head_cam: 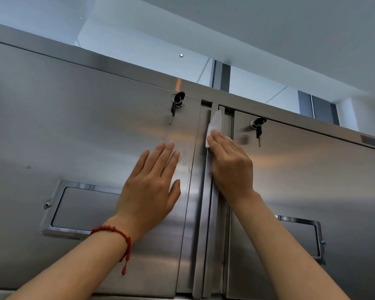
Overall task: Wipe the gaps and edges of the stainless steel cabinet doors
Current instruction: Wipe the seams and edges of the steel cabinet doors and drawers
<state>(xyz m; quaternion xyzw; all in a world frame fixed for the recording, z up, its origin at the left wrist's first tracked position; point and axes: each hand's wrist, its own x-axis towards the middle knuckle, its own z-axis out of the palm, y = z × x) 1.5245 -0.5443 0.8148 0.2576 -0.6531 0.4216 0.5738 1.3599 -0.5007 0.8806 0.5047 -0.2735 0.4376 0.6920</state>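
Observation:
Two stainless steel cabinet doors fill the view, seen from below. My left hand (152, 185) lies flat with straight fingers on the left door (74, 131), near its right edge. My right hand (230, 165) presses a white wipe (214, 124) against the vertical gap (211, 213) between the left door and the right door (312, 180). The wipe sticks up past my fingertips along the centre strip, close to the top of the doors. Part of the wipe is hidden under my fingers.
Each door has a lock with keys hanging from it, the left keys (176, 105) and the right keys (258, 128). Recessed handles sit lower down, the left handle (78, 208) and the right handle (303, 237). A steel top rail (117, 63) runs above, with ceiling and windows beyond.

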